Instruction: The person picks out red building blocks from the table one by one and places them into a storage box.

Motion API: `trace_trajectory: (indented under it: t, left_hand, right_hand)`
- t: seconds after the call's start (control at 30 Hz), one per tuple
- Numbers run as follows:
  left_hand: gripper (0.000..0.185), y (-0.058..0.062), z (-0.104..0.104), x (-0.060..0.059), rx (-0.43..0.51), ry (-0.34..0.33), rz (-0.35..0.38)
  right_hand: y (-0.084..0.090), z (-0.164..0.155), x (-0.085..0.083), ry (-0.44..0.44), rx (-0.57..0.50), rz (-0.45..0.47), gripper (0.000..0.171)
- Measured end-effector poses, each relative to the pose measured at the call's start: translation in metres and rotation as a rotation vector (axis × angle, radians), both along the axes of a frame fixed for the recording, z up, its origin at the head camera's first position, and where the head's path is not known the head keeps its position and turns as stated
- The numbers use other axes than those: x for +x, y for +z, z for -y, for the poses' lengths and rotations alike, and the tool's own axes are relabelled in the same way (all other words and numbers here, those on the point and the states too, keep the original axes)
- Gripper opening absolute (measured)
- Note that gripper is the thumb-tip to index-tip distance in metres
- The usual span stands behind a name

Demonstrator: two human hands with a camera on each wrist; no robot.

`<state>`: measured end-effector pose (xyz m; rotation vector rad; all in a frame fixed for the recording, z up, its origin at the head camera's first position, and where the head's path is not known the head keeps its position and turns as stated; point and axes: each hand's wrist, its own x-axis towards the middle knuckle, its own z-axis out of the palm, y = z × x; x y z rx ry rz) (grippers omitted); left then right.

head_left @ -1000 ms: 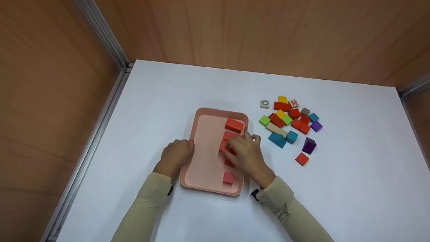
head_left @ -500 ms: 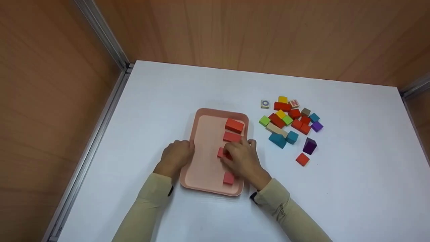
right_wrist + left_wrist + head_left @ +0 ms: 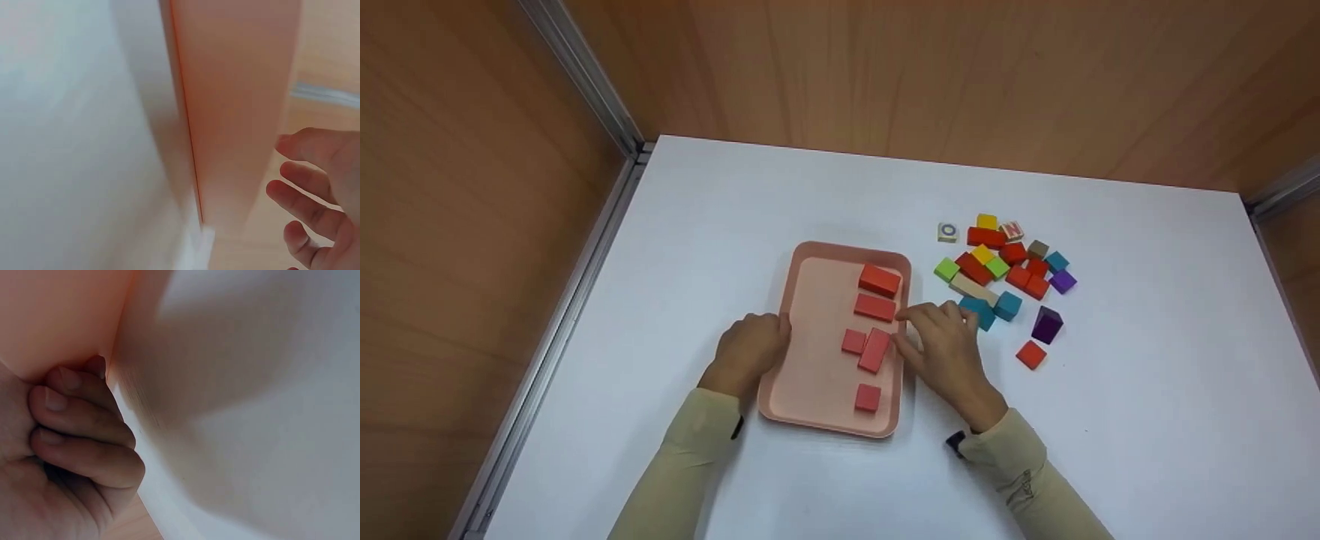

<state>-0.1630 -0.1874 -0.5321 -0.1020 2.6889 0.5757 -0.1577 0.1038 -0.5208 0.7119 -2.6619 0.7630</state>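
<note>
A pink tray (image 3: 810, 375) lies on the white table with several red blocks in it. My left hand (image 3: 751, 346) grips the tray's left rim; in the left wrist view its curled fingers (image 3: 84, 455) press against the tray wall. My right hand (image 3: 949, 352) hovers at the right rim, thumb and fingers apart and holding nothing. Just left of its fingertips lies a slanted red block (image 3: 874, 350), touching or nearly touching a small red block (image 3: 853, 341). Two longer red blocks (image 3: 874, 307) lie farther back, and a red cube (image 3: 868, 398) sits nearer the front.
Right of the tray lies a cluster of coloured blocks, among them a teal block (image 3: 1009, 306), a purple block (image 3: 1047, 325), a wooden plank (image 3: 973, 289) and a lettered block (image 3: 947, 232). A lone red block (image 3: 1031, 355) lies nearer. Wooden panels (image 3: 900, 82) stand behind the table.
My right hand has let go of the slanted red block and moved right to the tray's rim. That block and the small one have shifted slightly toward the front. My left hand stays put.
</note>
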Motion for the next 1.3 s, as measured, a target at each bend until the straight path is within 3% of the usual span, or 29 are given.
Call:
trace_trajectory:
  t: [0.23,0.47,0.77,1.3]
  left_hand:
    - [0.053,0.002,0.0,0.0,0.011,0.009,0.033]
    - [0.054,0.0,0.001,-0.001,-0.01,-0.018,-0.002]
    - [0.055,0.0,0.001,-0.001,-0.005,-0.012,-0.005]
    - [0.055,0.001,0.001,-0.002,-0.021,-0.012,0.011]
  right_hand:
    - [0.007,-0.048,-0.001,-0.113,0.02,0.03,0.04]
    - [0.009,-0.095,0.003,-0.253,0.058,0.052,0.041]
    - [0.015,-0.141,0.013,-0.428,0.076,0.181,0.041]
    - [-0.006,-0.151,0.021,-0.447,0.205,0.34,0.049]
